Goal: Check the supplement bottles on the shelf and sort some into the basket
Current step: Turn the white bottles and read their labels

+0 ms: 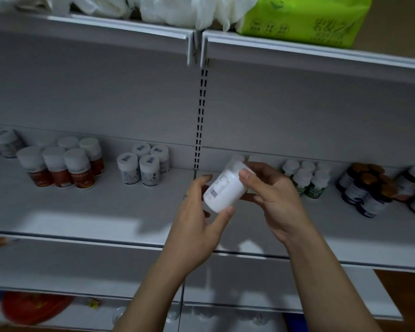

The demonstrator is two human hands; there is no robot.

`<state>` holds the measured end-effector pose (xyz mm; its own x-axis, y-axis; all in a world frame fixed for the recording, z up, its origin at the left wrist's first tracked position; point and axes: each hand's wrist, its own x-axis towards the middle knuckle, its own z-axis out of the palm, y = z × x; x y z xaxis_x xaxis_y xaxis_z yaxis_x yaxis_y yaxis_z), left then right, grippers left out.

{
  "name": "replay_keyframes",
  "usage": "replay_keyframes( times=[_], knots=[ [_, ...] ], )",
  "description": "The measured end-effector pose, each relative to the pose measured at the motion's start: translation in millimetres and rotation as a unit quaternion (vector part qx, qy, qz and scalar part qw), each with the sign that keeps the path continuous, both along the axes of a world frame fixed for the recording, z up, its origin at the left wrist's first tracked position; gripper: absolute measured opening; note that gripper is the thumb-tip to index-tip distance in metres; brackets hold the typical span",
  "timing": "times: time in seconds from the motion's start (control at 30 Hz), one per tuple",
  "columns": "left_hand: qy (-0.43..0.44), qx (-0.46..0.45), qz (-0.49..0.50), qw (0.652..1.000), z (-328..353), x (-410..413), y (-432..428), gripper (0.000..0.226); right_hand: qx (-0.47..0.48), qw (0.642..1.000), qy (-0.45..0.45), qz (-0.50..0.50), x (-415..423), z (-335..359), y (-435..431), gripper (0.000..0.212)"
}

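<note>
You hold the white bottle (222,191) in the air above the middle shelf (106,207), between both hands and in front of the shelf's upright. Your left hand (199,221) cups its lower end, thumb under the base and fingers curled onto the side. Your right hand (271,197) pinches the upper end near the cap (237,165), thumb in front, the other fingers hidden behind. The grip looks light and rests mostly on fingertips, so the smooth plastic could slip if you let go with one hand while turning it to read. A drop here would likely land on the shelf and could roll off its front edge. Your right wrist also hangs near the green-labelled bottles (307,180), and a wide sweep could topple them. No basket is in view, so you may have to look away to find it; keep a firm hold until you do. The bottle's long axis is tilted, cap up and away to the right, base down toward you and left, with the barcode side facing you.
</note>
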<state>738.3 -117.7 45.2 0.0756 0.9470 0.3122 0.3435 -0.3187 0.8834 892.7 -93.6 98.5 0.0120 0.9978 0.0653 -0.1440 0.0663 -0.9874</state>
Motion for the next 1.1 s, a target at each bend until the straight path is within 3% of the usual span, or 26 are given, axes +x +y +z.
replay_keyframes(
  times=[0.13,0.23,0.43,0.53,0.7,0.8,0.87,1.0,1.1],
  knots=[
    [0.003,0.001,-0.028,1.0,4,-2,-2,0.033,0.004,1.0,0.013,0.028,4,-3,3,0.039],
    [0.001,-0.002,-0.036,0.999,5,-1,-1,0.032,0.013,0.998,0.028,0.048,7,-4,6,0.048],
    [-0.007,-0.034,-0.042,0.999,3,-4,3,0.029,0.011,0.991,0.084,0.103,8,-4,5,0.041],
    [-0.009,-0.033,-0.045,0.998,2,-3,3,0.036,0.002,0.993,0.081,0.082,4,-2,6,0.042],
    [0.048,-0.014,-0.021,0.999,3,-3,1,0.065,-0.004,0.999,-0.019,-0.026,-7,-2,6,0.037],
    [0.034,-0.015,0.008,0.999,1,1,3,0.071,-0.006,0.998,-0.055,-0.042,-12,-2,5,0.031],
    [0.008,-0.016,0.032,0.999,-1,3,5,0.069,-0.009,0.998,-0.055,-0.035,-14,-1,5,0.024],
    [-0.079,-0.038,0.001,0.996,-1,1,4,0.048,0.0,0.997,-0.071,-0.005,-7,-3,6,0.044],
    [-0.086,-0.061,-0.033,0.994,0,-1,3,0.035,0.011,0.998,-0.039,0.037,0,-5,7,0.044]
  ],
)
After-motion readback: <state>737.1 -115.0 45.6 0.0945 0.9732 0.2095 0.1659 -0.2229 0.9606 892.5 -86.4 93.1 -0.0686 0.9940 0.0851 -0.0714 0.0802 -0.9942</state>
